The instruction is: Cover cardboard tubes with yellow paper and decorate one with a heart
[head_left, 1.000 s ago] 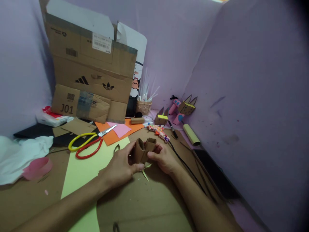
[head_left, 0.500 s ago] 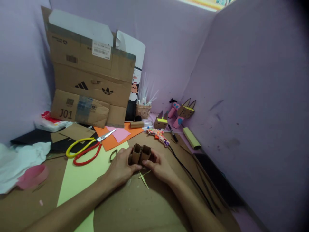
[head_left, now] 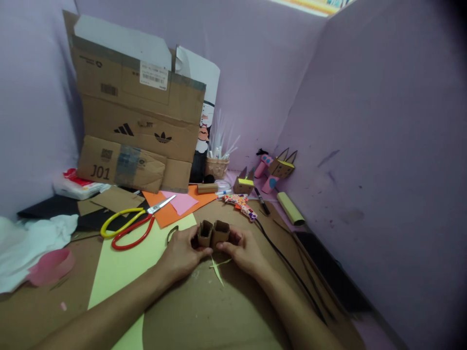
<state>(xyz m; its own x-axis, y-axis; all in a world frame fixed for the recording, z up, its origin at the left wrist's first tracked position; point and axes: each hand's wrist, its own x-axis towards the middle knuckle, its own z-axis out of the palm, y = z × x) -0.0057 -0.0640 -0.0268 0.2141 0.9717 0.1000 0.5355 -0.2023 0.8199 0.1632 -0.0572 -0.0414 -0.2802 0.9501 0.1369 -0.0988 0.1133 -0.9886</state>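
Observation:
Two short, open-topped cardboard tubes stand upright side by side between my hands. Around the left cardboard tube [head_left: 205,234] my left hand [head_left: 185,251] is closed, thumb at its lower front. My right hand [head_left: 245,250] grips the right cardboard tube [head_left: 221,232], its thumb also across the lower front. A narrow gap shows between the tubes near their tops. Just in front lie thin yellow-green paper strips [head_left: 218,272]. A small bent cardboard loop [head_left: 172,234] sits behind my left hand, partly hidden by it.
Scissors [head_left: 133,227] with yellow and red handles lie left, over yellow-green paper [head_left: 120,277]. A patterned glue gun [head_left: 241,204] lies behind my right hand, its black cord [head_left: 284,262] running down the right. Flattened cardboard boxes [head_left: 138,107] lean at the back.
The two tubes have shifted slightly; the left one has moved a little left and the right one now faces more forward. Both hands keep their hold.

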